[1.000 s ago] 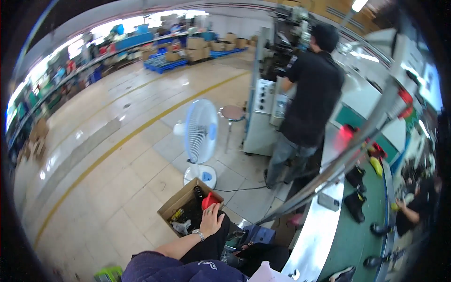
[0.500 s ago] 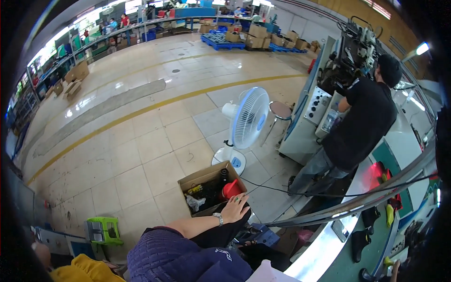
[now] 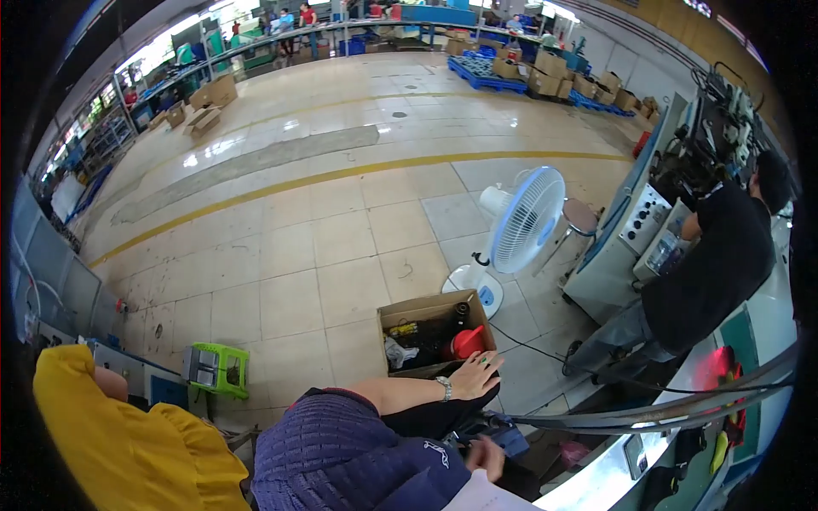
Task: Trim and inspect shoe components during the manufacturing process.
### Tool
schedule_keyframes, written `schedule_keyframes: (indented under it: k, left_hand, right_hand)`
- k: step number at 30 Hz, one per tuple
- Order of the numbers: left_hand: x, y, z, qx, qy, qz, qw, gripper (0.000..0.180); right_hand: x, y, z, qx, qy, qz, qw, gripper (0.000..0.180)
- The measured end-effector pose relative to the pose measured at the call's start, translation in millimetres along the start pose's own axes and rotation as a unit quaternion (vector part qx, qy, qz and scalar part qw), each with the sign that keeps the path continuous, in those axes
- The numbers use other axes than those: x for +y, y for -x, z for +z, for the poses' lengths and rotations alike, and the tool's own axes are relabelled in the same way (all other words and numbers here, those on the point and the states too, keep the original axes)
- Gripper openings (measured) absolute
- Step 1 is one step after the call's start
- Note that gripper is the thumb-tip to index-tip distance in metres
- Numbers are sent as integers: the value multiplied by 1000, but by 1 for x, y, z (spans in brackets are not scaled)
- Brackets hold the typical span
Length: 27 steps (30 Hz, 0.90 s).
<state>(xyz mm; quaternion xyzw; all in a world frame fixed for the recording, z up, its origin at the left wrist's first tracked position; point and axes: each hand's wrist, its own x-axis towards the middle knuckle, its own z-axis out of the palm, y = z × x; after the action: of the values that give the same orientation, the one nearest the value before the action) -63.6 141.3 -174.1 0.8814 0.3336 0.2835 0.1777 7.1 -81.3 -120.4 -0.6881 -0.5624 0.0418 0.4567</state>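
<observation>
My left hand [image 3: 474, 377], with a metal watch on its wrist, lies palm down on my black-trousered knee. Its fingers are spread, with a ring on one, and nothing is in them. Just beyond the fingertips stands an open cardboard box [image 3: 400, 312] holding a red container [image 3: 466, 342], a dark bottle-like item [image 3: 461, 313], black plastic and crumpled white material. Lower down, close to my body, my right hand [image 3: 486, 458] is small and blurred; its fingers cannot be made out well. A blue machine part [image 3: 511, 440] sits beside it.
Behind the box stands a white-and-blue fan [image 3: 524, 221], its cord trailing right. A person in black [image 3: 711, 255] works at a machine [image 3: 618, 230]. A green stool [image 3: 223, 371] and a person in yellow [image 3: 153, 443] are on the left. A phone [image 3: 635, 456] lies on the bright bench.
The view has turned left, so the fan, box and machine sit farther right in the picture. More of the person in yellow shows. My right hand has come more into sight; my left stays on my knee.
</observation>
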Motion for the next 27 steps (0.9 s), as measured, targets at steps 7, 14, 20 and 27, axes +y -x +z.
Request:
schedule_keyframes:
  k: [7, 14, 20, 27]
  left_hand:
    - [6, 10, -10, 4, 9, -2, 1000, 50]
    - [-1, 7, -17, -5, 10, 22, 1000, 48]
    - [5, -9, -43, -15, -1, 15, 1000, 46]
    - [-2, -3, -21, -40, 39, 43, 998, 46]
  right_hand:
    - [12, 54, 104, -502, -358, 332, 714, 24]
    - [-63, 23, 74, -521, -274, 77, 805, 26]
    - [-94, 0, 34, -357, -200, 74, 909, 29]
    - [-95, 7, 19, -354, -195, 88, 910, 29]
